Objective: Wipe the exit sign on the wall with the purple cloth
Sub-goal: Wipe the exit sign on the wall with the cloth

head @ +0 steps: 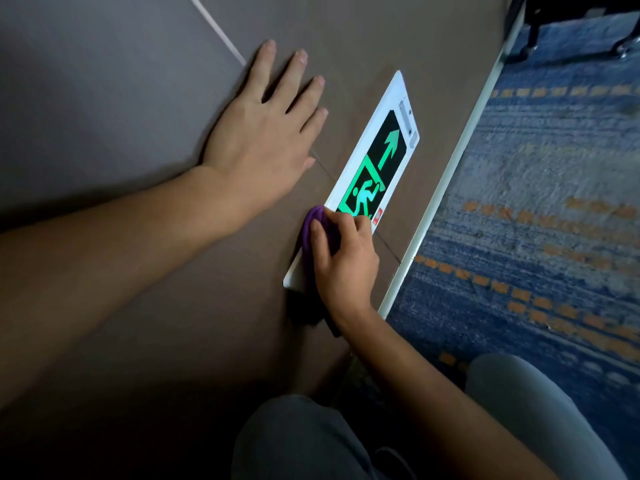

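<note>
Head view looks down along a brown wall (173,306), where the exit sign (375,168) sits in the middle of the frame, running from centre toward the upper right. It is a long white-framed panel with a black face, a glowing green running figure in a doorway and a green arrow pointing toward the upper right; a small red label sits at its lower edge and a pale fitting at its far end. The purple cloth (313,230) is bunched at the near end of the sign, just below centre, pressed against the panel. The right hand (346,265) lies over it with fingers curled down around the cloth, hiding the sign's lower part. The left hand (263,133), in the upper middle of the frame, lies flat on the wall beside the sign, fingers straight and slightly spread, holding nothing. Blue carpet with orange dashes (536,237) fills the right side, past a white skirting strip (446,188). Grey-trousered knees (311,441) show at the bottom.
</note>
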